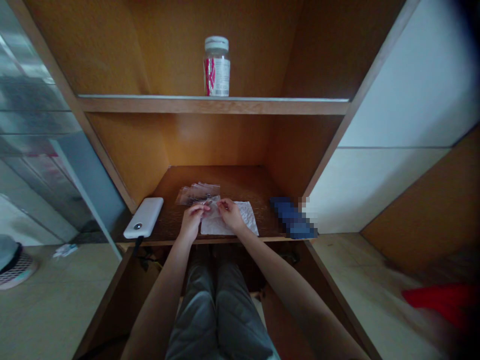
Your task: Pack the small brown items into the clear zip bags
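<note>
Between my two hands is a small clear plastic bag (213,207), pinched at its left side by my left hand (194,218) and at its upper right by my right hand (230,214). Both sets of fingers are closed on it. Whether anything lies inside the bag is too small to tell. Under my hands a crumpled white sheet (245,216), like tissue or paper, is spread on the brown shelf board (240,180). Just behind my left hand lies a fanned pile of clear zip bags (195,191), overlapping one another.
A white power bank (144,217) with a black cable lies at the board's left edge. On the right is a dark blue, partly pixelated object (292,217). A lidded pill bottle (217,67) stands on the upper shelf (150,104). Wooden side walls flank my arms.
</note>
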Tool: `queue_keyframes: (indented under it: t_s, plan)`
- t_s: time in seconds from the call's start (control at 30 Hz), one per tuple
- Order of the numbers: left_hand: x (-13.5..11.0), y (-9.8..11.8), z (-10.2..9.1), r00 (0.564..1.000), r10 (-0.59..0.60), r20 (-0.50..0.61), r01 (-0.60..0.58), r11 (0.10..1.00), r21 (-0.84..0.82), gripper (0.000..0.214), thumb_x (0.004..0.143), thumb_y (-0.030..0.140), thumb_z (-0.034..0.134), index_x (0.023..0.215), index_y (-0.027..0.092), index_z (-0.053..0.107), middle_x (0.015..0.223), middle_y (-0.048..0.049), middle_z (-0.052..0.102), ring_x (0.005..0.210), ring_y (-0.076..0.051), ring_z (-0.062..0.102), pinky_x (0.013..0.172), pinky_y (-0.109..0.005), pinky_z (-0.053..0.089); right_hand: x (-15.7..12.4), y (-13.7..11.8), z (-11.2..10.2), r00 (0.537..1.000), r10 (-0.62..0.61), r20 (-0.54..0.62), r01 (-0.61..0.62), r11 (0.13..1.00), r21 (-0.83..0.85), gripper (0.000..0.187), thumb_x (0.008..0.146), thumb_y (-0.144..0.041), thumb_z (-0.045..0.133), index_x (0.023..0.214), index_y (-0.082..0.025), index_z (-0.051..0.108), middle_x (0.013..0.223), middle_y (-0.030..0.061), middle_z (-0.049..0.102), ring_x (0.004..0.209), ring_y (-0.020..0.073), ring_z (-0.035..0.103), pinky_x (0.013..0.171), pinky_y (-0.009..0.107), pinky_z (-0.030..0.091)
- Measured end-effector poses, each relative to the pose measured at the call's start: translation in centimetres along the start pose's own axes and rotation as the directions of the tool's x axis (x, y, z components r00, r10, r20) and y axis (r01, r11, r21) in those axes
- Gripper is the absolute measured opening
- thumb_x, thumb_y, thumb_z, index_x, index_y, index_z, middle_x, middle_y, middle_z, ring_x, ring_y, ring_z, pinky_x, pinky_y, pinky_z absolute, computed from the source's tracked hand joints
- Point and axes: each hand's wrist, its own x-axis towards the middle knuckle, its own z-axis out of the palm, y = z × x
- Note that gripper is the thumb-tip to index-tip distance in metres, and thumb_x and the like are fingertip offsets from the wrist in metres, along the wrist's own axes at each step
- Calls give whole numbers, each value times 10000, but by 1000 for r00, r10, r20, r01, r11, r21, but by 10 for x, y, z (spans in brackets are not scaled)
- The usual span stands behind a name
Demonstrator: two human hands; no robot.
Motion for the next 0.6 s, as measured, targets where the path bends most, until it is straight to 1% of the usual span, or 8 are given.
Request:
queue_keyframes:
  t_s: [0.17,0.3,0.5,0.6]
  plan:
    - [0,-2,-1,1000,5,6,-5,1000,16,150,640,179,522,662,168,671,803,-56,636,740,-165,565,627,-260,423,2,1,0,996,48,74,-48,999,-5,141,795,-271,445,728,-191,539,643,-2,554,593,123,513,577,237,392]
    - [0,-3,-1,1000,-1,20,0,1000,25,152,640,182,522,661,172,672,824,-55,643,738,-169,575,642,-273,438,3,-3,-3,989,41,144,-41,999,-3,163,799,-277,440,711,-189,545,634,-5,549,598,120,508,580,235,390]
    - [-1,0,2,998,-50,46,52,998,-32,129,629,184,532,644,163,658,754,-47,642,709,-172,585,672,-305,464,5,-6,-6,984,73,160,-77,997,24,200,796,-320,451,675,-191,544,572,-20,524,558,112,497,545,226,395]
    - [-1,1,2,998,-44,39,44,999,0,142,633,182,525,660,164,663,751,-46,641,687,-165,583,660,-297,459,5,-7,-6,992,73,100,-78,996,51,189,784,-344,472,699,-200,559,585,-16,546,573,122,523,528,230,409]
